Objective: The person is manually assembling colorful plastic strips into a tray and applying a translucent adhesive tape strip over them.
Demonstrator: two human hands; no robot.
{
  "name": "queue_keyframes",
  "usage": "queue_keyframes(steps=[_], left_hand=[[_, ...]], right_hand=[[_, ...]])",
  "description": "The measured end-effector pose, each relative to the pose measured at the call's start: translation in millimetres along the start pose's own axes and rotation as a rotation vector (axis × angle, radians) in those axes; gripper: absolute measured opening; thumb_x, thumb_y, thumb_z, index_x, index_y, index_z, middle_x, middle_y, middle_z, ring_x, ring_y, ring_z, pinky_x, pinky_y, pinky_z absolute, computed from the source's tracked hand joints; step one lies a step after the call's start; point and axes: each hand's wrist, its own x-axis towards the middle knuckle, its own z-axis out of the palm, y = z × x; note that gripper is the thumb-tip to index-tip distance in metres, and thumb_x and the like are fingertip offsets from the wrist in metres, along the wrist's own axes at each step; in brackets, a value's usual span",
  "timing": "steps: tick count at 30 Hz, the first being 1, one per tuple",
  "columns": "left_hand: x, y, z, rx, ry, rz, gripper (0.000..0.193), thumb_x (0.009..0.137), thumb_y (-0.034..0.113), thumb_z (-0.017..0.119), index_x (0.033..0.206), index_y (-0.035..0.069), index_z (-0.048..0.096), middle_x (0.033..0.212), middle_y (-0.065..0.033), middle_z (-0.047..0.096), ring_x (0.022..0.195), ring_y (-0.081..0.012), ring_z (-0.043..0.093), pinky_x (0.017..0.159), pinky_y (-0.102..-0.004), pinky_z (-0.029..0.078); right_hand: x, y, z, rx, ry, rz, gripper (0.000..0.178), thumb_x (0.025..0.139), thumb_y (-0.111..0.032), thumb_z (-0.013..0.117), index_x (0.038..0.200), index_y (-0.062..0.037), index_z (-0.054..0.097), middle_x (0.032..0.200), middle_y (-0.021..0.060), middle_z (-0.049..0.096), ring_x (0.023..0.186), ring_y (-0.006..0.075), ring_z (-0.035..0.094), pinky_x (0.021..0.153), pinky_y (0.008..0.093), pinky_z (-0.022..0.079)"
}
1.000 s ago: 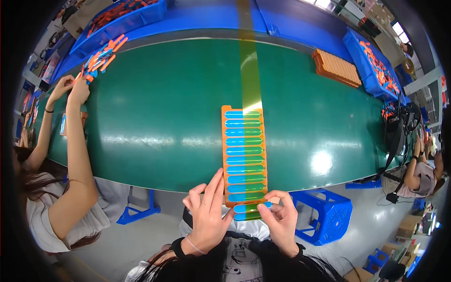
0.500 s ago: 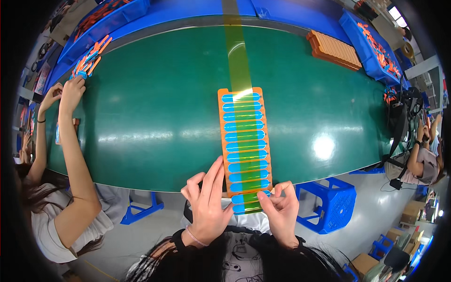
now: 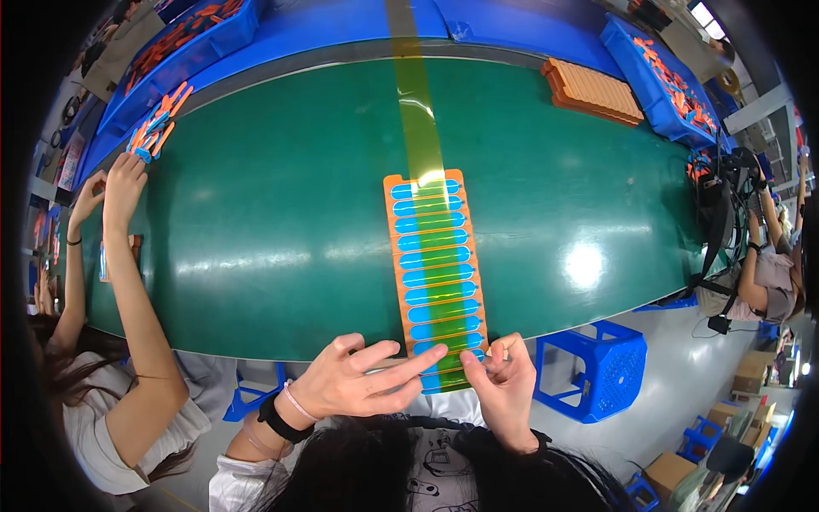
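Note:
A long orange tray (image 3: pixel 397 282) lies end-on toward me on the green table. Across it sits a row of several blue rounded strips (image 3: pixel 421 278). Translucent yellow tape (image 3: pixel 439 290) runs lengthwise over their middles and on past the tray's far end. My left hand (image 3: pixel 363 377) is at the near left, its fingers stretched out, with fingertips on the tape at the near end. At the near right corner my right hand (image 3: pixel 503 384) pinches the taped end, thumb on top and the other fingers curled. The undersides of its fingers are hidden.
Stacked orange trays (image 3: pixel 595 91) lie at the far right beside a blue bin (image 3: pixel 661 85) of small parts. Another blue bin (image 3: pixel 183 55) is at the far left. A co-worker's arms (image 3: pixel 136 282) reach over loose orange and blue strips (image 3: pixel 158 124). A blue stool (image 3: pixel 597 371) stands right.
My left hand has turned from beside the tray's left edge to reach across onto the taped near end. My right hand keeps its hold. The view has shifted slightly.

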Motion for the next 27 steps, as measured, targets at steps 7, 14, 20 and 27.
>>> queue_keyframes(steps=[7, 14, 20, 27], left_hand=[[4.4, -4.9, -0.8, -0.07, -0.126, 0.05, 0.012, 0.071, 0.016, 0.059, 0.074, 0.018, 0.048, 0.113, 0.0098, 0.052, 0.081, -0.011, 0.043, 0.063, -0.0233, 0.031], [4.4, -5.2, -3.7, -0.109, -0.182, 0.023, 0.007, 0.072, 0.016, 0.058, 0.072, 0.017, 0.051, 0.115, 0.009, 0.049, 0.084, -0.009, 0.043, 0.066, -0.0237, 0.033], [3.4, 3.6, -4.6, -0.026, -0.184, 0.043, 0.003, 0.072, 0.013, 0.054, 0.073, 0.015, 0.052, 0.115, 0.0038, 0.051, 0.078, -0.0079, 0.045, 0.065, -0.0239, 0.034], [15.7, 11.6, -5.2, 0.002, -0.09, 0.107, 0.003, 0.071, 0.012, 0.051, 0.069, 0.01, 0.049, 0.057, 0.0032, 0.041, 0.067, -0.0113, 0.043, 0.062, -0.0238, 0.035]], right_hand=[[0.2, 1.0, -1.9, -0.01, -0.023, -0.011, 0.025, 0.076, 0.003, 0.056, 0.078, -0.0057, 0.033, 0.075, 0.0077, 0.056, 0.066, 0.0057, 0.053, 0.053, 0.0175, 0.042], [5.3, -20.3, -23.4, -0.263, 0.028, -0.092, 0.02, 0.081, -0.002, 0.052, 0.074, -0.0031, 0.034, 0.07, 0.0087, 0.059, 0.069, 0.011, 0.058, 0.056, 0.0207, 0.045], [28.7, -60.7, -4.1, -0.52, -0.288, -0.304, 0.023, 0.081, -0.01, 0.053, 0.075, -0.0013, 0.033, 0.07, 0.0134, 0.059, 0.065, 0.0206, 0.061, 0.055, 0.029, 0.047], [29.0, -74.2, 13.7, -0.873, -0.448, -0.295, 0.03, 0.082, -0.021, 0.054, 0.079, -0.0017, 0.031, 0.062, 0.0126, 0.055, 0.057, 0.0282, 0.059, 0.047, 0.0343, 0.044]])
